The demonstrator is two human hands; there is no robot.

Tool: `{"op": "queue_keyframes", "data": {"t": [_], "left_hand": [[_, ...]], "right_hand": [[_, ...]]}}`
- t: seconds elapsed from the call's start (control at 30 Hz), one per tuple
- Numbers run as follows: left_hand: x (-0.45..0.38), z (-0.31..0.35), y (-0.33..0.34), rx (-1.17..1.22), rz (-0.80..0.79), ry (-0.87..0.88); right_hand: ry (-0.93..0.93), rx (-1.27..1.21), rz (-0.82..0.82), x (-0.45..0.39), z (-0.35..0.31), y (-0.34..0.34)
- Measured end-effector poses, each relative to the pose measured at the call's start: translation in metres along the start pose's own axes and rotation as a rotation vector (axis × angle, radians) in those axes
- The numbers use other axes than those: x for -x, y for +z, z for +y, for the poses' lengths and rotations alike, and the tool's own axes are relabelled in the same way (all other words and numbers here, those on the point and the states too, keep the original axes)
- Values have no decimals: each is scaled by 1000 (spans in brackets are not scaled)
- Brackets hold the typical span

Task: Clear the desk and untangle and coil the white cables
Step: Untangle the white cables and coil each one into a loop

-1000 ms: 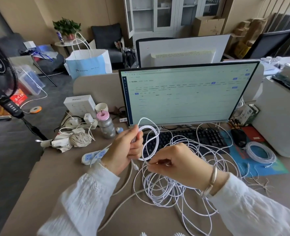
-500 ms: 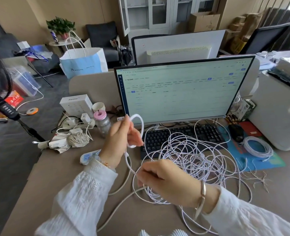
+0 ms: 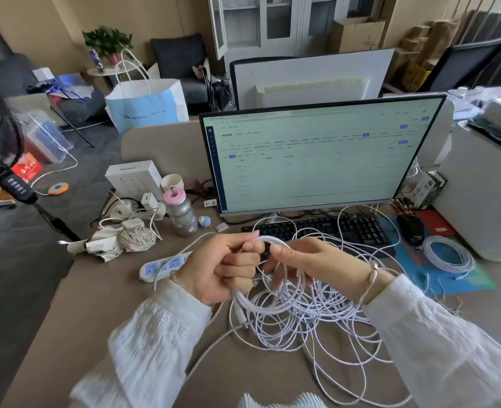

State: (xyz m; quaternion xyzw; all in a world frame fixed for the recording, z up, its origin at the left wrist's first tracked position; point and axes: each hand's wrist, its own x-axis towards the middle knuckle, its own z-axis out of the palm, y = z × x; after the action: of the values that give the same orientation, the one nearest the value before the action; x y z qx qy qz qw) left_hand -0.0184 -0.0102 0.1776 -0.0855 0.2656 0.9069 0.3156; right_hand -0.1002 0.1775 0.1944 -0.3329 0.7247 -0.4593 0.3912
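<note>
Head view: coiling white cable above desk.
Left hand curled round small coil; right hand pinching its top loop. Tangled white cables below, before keyboard. Finished coil right. Tag reads "AI"; box lettering unreadable.
</note>
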Motion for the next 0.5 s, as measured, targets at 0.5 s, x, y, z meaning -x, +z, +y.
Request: {"op": "queue_keyframes", "data": {"t": [0.5], "left_hand": [[-19,-13,-3,-193,440,203]], "right_hand": [[-6,-299,147,-16,37,0]]}}
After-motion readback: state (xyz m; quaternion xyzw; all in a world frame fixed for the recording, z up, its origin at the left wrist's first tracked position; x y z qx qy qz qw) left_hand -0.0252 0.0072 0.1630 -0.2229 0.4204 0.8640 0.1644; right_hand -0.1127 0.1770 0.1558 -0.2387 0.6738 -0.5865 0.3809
